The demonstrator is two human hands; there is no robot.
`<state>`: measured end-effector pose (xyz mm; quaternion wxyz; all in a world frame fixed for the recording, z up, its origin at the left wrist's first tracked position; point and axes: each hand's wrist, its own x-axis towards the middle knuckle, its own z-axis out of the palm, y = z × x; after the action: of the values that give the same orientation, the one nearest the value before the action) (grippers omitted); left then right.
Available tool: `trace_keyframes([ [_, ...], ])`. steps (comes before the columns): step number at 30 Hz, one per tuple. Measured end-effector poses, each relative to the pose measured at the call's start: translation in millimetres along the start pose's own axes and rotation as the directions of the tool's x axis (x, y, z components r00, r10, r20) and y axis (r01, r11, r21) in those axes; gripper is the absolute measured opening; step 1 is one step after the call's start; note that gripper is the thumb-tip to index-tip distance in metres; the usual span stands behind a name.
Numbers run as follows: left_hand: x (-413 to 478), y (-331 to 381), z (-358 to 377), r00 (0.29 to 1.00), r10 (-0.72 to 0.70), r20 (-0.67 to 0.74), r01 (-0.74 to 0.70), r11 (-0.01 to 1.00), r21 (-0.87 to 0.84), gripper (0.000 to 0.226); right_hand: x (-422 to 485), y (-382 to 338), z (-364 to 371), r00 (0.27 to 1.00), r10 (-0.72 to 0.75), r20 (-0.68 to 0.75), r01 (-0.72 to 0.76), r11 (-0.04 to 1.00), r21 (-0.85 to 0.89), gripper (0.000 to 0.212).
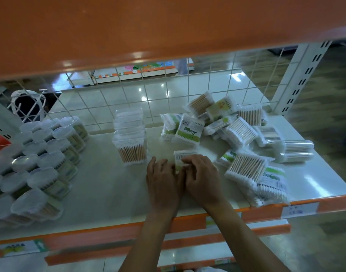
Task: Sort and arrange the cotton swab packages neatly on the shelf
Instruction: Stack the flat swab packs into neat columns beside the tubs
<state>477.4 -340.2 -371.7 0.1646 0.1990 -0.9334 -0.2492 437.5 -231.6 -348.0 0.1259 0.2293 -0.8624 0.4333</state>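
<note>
On the cream shelf (109, 189), both my hands meet on one small bagged swab package (183, 156) with a barcode label. My right hand (201, 177) curls its fingers over the package's near end. My left hand (162, 179) presses against its left side, fingers bent. A loose heap of bagged swab packs (239, 132) lies at the right. Two green-labelled bags (189, 130) lean upright behind my hands. A row of clear rectangular swab boxes (130, 134) stands in the middle. Round clear swab tubs (42, 154) fill the left in rows.
An orange upper shelf (148, 32) hangs low overhead. A white wire grid (168, 89) backs the shelf, with a slotted white upright (303, 75) at the right. The orange front edge (266, 211) carries price labels. Some bags (270, 185) overhang the front right.
</note>
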Motion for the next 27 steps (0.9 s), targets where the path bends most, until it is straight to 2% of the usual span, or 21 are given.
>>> trace_keyframes([
  [3, -3, 10, -10, 0.996, -0.008, -0.088, -0.005, 0.989, -0.145, 0.054, 2, 2, -1, 0.999, 0.047, -0.024, -0.046, 0.998, 0.048, 0.029],
  [5, -6, 15, -14, 0.992, 0.031, -0.119, -0.056, 0.976, -0.209, 0.048, 4, 3, -2, 0.998, 0.065, -0.022, -0.063, 0.995, 0.082, 0.032],
  [10, -10, 20, -22, 0.989, 0.034, -0.141, -0.088, 0.913, -0.399, 0.035, 3, 2, -5, 1.0, 0.013, 0.01, -0.014, 0.99, 0.138, 0.031],
  [13, -11, 21, -27, 0.971, 0.003, -0.239, -0.114, 0.885, -0.452, 0.025, 3, 1, -2, 0.998, -0.061, 0.021, 0.058, 0.99, 0.13, 0.038],
  [19, -15, 19, -30, 0.938, -0.063, -0.342, -0.124, 0.858, -0.498, 0.026, 2, -5, 0, 0.992, -0.118, -0.04, 0.121, 0.988, 0.097, 0.052],
  [21, -15, 20, -31, 0.927, -0.051, -0.371, -0.162, 0.84, -0.519, 0.025, 2, -7, -2, 0.999, -0.023, 0.039, 0.016, 0.987, 0.162, 0.056],
  [23, -14, 22, -33, 0.925, -0.049, -0.378, -0.179, 0.819, -0.545, 0.025, 1, -8, -2, 0.98, 0.083, 0.178, -0.127, 0.961, 0.248, 0.056],
  [24, -14, 22, -33, 0.923, -0.051, -0.381, -0.184, 0.812, -0.553, 0.026, 1, -7, -2, 0.979, 0.068, 0.192, -0.118, 0.958, 0.261, 0.055],
  [27, -12, 18, -31, 0.928, -0.092, -0.36, -0.151, 0.791, -0.593, 0.033, 1, -1, 0, 0.997, -0.052, 0.056, 0.036, 0.963, 0.266, 0.047],
])
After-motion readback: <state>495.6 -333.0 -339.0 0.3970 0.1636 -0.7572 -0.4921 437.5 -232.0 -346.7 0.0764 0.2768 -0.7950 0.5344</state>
